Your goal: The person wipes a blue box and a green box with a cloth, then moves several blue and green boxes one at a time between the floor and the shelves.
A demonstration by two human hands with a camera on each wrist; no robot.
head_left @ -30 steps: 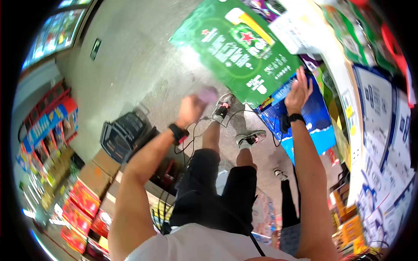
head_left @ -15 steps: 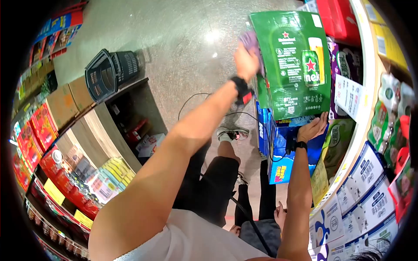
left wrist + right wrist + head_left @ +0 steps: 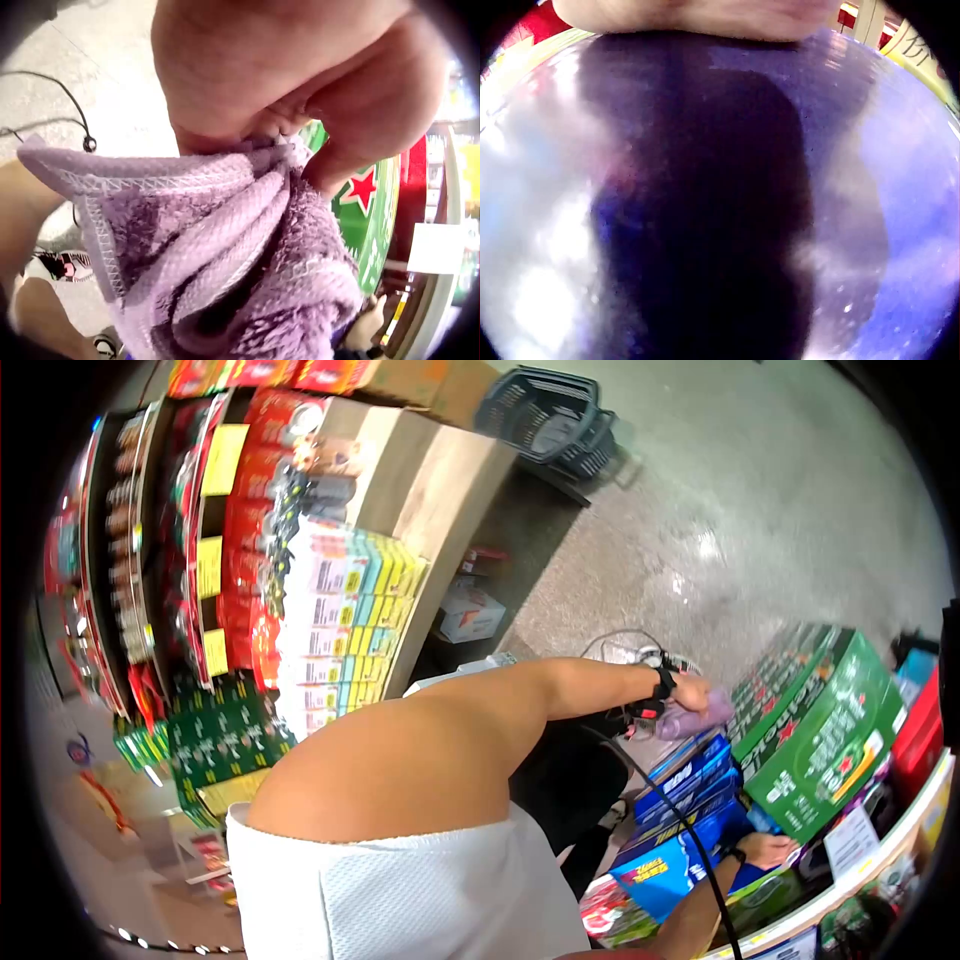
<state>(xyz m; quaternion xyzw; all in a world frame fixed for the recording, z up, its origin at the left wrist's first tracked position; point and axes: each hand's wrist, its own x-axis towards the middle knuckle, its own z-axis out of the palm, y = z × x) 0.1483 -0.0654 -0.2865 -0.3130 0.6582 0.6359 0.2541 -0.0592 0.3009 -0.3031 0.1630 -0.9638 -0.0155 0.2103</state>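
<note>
In the head view the left hand (image 3: pixel 690 693) grips a purple cloth (image 3: pixel 694 718) beside the green carton (image 3: pixel 828 745). The left wrist view shows its fingers pinching the bunched cloth (image 3: pixel 225 247), with the carton (image 3: pixel 367 202) behind. The right hand (image 3: pixel 768 850) lies at the carton's lower edge, above the blue boxes (image 3: pixel 670 865); whether its fingers curl round the edge is not clear. Only part of the right hand (image 3: pixel 697 16) shows in the right wrist view, over a shiny blue surface (image 3: pixel 922 195).
A dark basket (image 3: pixel 548 422) stands on the floor beyond a wooden shelf unit (image 3: pixel 450 490) stacked with packs. A white price card (image 3: pixel 853 842) is by the carton at the right shelf. A black cable (image 3: pixel 668 805) hangs across the view.
The head view has turned, so the carton now appears lower right. The left hand with the cloth has moved from the carton's far side to its near left side. The right hand remains by the carton's lower edge.
</note>
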